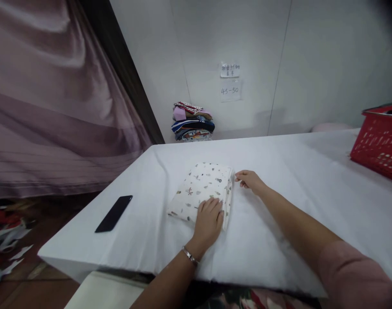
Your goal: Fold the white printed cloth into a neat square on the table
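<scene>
A folded white cloth (196, 184) printed with small plant-like and other motifs lies on the white-covered table in front of me. Its folded layers show along the right side. My left hand (209, 218) rests flat on the near right part of the cloth, fingers stretched out, a metal bracelet on the wrist. Just off the cloth's right edge is my right hand (247, 179), its fingers loosely bent and a little apart. Nothing shows between them, and a small gap appears to separate the fingertips from the cloth.
A black phone-like slab (113, 213) lies on the table (141, 253) at left. Folded fabrics (193, 122) are stacked by the wall, below paper labels (231, 90). At right stands a red basket (379, 141). A pink curtain (54, 107) hangs at left.
</scene>
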`<state>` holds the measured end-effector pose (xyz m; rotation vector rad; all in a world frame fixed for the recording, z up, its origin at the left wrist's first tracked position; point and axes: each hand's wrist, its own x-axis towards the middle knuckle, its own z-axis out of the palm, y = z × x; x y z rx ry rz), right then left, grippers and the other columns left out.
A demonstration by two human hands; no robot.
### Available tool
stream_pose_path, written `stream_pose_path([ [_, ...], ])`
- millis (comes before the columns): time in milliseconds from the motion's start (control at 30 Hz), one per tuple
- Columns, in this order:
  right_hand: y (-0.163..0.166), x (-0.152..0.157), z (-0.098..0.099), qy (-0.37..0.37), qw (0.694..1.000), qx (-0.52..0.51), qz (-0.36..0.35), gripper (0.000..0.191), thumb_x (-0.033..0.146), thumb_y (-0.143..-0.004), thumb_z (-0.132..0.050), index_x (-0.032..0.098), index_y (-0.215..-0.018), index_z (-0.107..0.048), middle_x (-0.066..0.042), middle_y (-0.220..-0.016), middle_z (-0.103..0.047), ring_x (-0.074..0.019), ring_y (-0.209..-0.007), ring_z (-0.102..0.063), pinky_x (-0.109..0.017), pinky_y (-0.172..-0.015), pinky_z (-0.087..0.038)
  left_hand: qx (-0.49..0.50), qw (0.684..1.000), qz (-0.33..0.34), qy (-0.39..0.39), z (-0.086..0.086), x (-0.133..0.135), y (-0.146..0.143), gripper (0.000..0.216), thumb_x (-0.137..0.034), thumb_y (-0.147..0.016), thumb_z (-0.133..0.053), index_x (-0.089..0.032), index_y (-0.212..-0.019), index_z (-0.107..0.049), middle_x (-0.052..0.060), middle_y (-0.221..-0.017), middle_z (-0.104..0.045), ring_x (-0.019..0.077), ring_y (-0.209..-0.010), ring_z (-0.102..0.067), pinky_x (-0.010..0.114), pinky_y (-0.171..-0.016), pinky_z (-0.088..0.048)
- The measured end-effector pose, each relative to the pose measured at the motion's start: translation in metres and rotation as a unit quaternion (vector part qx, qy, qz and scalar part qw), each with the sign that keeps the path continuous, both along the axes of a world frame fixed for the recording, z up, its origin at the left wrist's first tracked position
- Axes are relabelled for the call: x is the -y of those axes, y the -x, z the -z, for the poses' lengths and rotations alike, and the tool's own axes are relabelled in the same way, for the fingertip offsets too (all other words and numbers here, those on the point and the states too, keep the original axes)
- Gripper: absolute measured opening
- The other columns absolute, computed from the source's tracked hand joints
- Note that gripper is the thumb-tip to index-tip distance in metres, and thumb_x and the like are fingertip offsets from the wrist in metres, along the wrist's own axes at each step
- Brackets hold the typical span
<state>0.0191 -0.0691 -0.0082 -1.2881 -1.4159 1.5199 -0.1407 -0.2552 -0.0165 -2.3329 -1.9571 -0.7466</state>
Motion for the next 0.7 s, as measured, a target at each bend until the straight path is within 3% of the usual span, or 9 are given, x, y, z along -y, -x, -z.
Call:
stream_pose_path([
  [267, 0.031, -0.045, 0.005, -0.094, 0.988, 0.118, 0.030, 0.009, 0.024, -0.068, -0.062, 0.016, -0.068, -0.060, 0.002, -0.055, -0.057, -0.0077, -0.042, -0.045, -0.021, -0.043, -0.033, 0.027, 0.999, 0.020, 0.011, 0.002, 0.000, 0.004, 0.031, -0.021, -0.089, -0.038, -0.022, -0.116, -0.054, 0.004, -0.123, -0.056, 0.0185, -0.119, -0.044, 0.044, -0.103, -0.030],
  [467, 0.036, -0.059, 0.016, -0.199, 0.955, 0.222, 0.010, 0.008, 0.025, -0.064, -0.061, 0.018, -0.062, -0.060, -0.001, -0.065, -0.063, -0.0132, -0.063, -0.054, -0.022, -0.057, -0.037, 0.050, 0.998, 0.041, 0.022, -0.001, 0.002, 0.006, 0.032, -0.019, -0.088, -0.039, -0.020, -0.116, -0.054, 0.006, -0.124, -0.055, 0.0199, -0.120, -0.043, 0.045, -0.103, -0.031],
  [700, 0.032, -0.070, 0.020, -0.192, 0.952, 0.234, 0.050, 0.009, 0.025, -0.066, -0.057, 0.017, -0.063, -0.059, -0.001, -0.065, -0.062, -0.0141, -0.064, -0.055, -0.023, -0.056, -0.037, 0.075, 0.996, 0.042, 0.028, -0.004, 0.007, 0.004, 0.030, -0.020, -0.087, -0.042, -0.021, -0.113, -0.056, 0.004, -0.124, -0.056, 0.0196, -0.120, -0.044, 0.045, -0.103, -0.031],
])
